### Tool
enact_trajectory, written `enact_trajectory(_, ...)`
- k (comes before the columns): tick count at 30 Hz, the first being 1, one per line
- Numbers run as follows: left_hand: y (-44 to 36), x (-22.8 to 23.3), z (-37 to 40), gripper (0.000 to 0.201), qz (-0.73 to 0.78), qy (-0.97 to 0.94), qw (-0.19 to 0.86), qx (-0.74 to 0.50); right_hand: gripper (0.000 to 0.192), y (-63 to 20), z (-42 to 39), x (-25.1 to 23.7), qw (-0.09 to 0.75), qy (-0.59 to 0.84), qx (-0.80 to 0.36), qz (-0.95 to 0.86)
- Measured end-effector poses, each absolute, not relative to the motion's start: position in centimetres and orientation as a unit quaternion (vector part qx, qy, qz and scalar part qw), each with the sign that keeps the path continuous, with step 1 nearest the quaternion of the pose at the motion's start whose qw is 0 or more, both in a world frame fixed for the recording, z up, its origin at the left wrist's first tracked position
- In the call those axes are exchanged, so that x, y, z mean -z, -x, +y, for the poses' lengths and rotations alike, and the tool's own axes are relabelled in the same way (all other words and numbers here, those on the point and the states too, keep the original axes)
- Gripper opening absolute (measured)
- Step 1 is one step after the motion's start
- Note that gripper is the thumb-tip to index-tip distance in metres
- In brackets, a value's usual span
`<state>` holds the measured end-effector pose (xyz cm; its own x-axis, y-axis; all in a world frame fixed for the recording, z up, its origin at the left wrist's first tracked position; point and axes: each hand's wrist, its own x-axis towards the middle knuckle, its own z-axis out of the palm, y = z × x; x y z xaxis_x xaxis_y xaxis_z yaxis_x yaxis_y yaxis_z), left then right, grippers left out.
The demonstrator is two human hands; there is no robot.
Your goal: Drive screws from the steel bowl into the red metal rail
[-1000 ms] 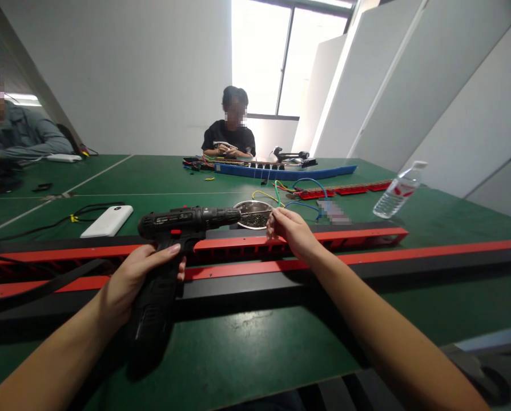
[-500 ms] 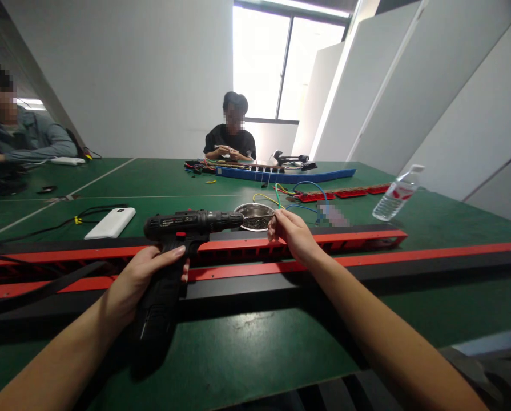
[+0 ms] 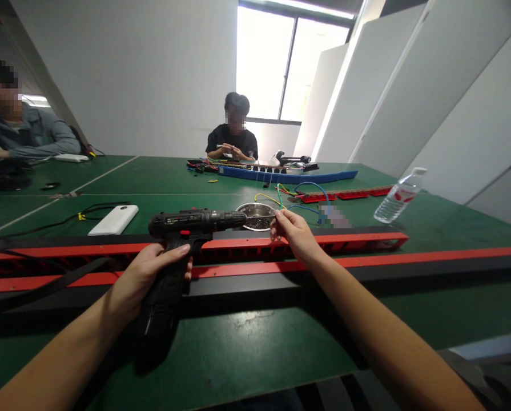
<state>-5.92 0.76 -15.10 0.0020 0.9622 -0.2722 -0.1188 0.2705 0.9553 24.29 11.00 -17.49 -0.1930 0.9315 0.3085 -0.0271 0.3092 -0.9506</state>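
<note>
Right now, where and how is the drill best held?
Probably by the handle of the drill, from its rear, as your left hand does: it slopes down, away from the bit, which points right, toward your right hand.

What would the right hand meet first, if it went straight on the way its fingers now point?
Most likely the thin bit of the drill, which the right hand seems to pinch. Beyond it, the metal bowl looks next, though depth is hard to judge.
</note>
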Motion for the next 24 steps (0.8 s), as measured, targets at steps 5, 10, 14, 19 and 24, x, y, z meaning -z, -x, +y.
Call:
enact_trajectory(5, 6.1, 15.0, 0.6, 0.025, 0.527, -0.394, 0.598, -0.457, 0.040, -24.3, 11.1, 17.6, 0.522, 0.349, -0.475, -0.617)
enact_trajectory(10, 6.2, 15.2, 0.6, 0.027, 0.519, -0.402, 0.594, -0.466, 0.038, -24.3, 11.0, 17.5, 0.554, 0.343, -0.466, -0.599)
enact_trajectory(14, 6.1, 15.1, 0.4, 0.028, 0.523, -0.416, 0.583, -0.462, 0.035, -24.4, 10.9, 17.3, 0.569, 0.324, -0.493, -0.573)
enact_trajectory(19, 6.4, 14.1, 0.0, 0.026, 0.527, -0.506, 0.501, -0.463, 0.036, -24.4, 10.7, 16.9, 0.556, 0.331, -0.570, -0.506)
enact_trajectory(24, 8.6, 11.9, 0.1, 0.026, 0.561, -0.616, 0.332, -0.442, 0.035, -24.1, 10.2, 16.9, 0.522, 0.348, -0.551, -0.551)
